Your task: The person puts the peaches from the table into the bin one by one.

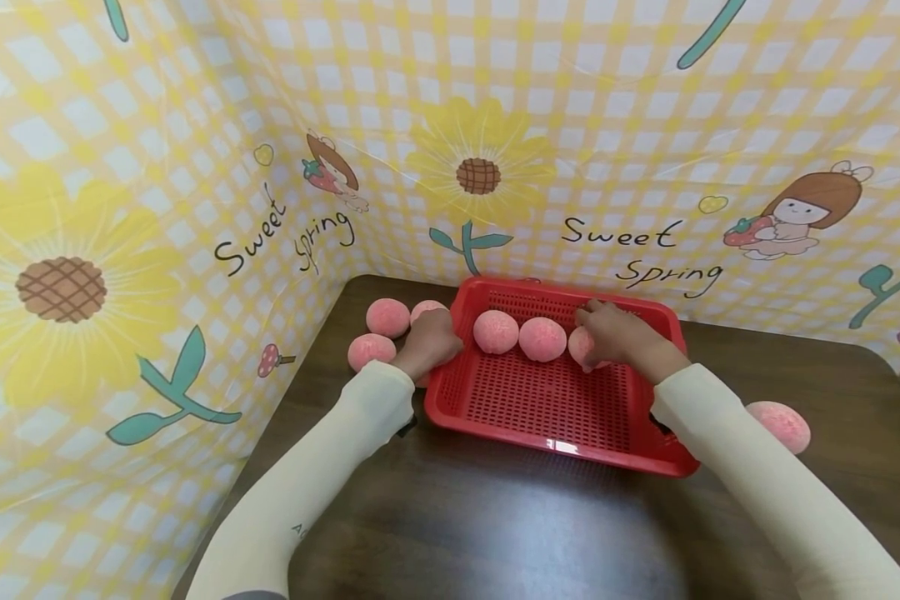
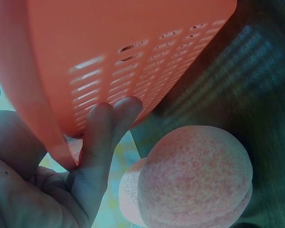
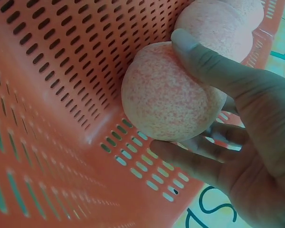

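My left hand (image 1: 429,340) grips the left rim of a red plastic basket (image 1: 562,447); in the left wrist view two fingertips lie against its slotted outer wall. Inside the basket, my right hand (image 1: 622,335) holds a pink peach (image 3: 171,95) near the back right, thumb on one side and fingers round the other. Two more peaches, one at the left (image 1: 496,332) and one in the middle (image 1: 542,339), sit in a row with it along the back wall. Just below my left hand in its wrist view is a large peach (image 2: 197,178), partly covering another behind it.
Several peaches lie on the dark wooden table (image 1: 495,533) left of the basket, among them a rear peach (image 1: 387,318) and a nearer peach (image 1: 371,353). One peach (image 1: 780,427) is to the right, beside my right sleeve. A yellow checked cloth (image 1: 615,125) hangs behind and at the left.
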Demonstrator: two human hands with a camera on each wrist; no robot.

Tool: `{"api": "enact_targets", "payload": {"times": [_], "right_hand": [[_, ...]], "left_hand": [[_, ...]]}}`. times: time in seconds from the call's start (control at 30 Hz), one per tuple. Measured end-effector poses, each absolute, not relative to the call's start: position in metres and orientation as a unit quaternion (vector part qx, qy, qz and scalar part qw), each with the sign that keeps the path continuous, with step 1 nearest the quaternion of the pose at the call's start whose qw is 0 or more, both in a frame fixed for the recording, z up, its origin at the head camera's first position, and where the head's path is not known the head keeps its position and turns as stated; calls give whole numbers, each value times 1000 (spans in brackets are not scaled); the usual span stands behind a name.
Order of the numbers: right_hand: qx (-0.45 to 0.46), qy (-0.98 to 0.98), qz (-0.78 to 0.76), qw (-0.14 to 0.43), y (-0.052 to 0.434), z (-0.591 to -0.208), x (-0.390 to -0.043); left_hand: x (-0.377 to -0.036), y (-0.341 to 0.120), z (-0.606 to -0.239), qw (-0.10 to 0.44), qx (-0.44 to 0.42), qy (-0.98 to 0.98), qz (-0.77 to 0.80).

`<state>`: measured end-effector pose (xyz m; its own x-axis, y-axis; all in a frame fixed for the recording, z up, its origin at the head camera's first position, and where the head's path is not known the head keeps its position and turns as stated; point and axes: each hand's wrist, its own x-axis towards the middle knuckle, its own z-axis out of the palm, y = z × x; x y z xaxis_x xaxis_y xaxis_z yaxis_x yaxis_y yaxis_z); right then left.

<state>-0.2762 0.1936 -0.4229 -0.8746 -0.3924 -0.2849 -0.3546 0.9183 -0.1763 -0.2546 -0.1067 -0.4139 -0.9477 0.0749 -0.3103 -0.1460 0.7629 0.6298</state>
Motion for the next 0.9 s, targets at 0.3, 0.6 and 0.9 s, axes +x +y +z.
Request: {"api": "enact_targets", "payload": {"times": [0.3,0.6,0.9], "right_hand": [[-191,967,-62,156,191,-424,-274],[-200,968,-53,142,191,-425,-273],[-201,970,-41,132,192,-428,-270]], "left_hand": [[-256,-106,-414,162,-23,925,344],[-256,-105,-413,159,-19,930,330],[-256,-105,-413,176,-33,921,346]]}}
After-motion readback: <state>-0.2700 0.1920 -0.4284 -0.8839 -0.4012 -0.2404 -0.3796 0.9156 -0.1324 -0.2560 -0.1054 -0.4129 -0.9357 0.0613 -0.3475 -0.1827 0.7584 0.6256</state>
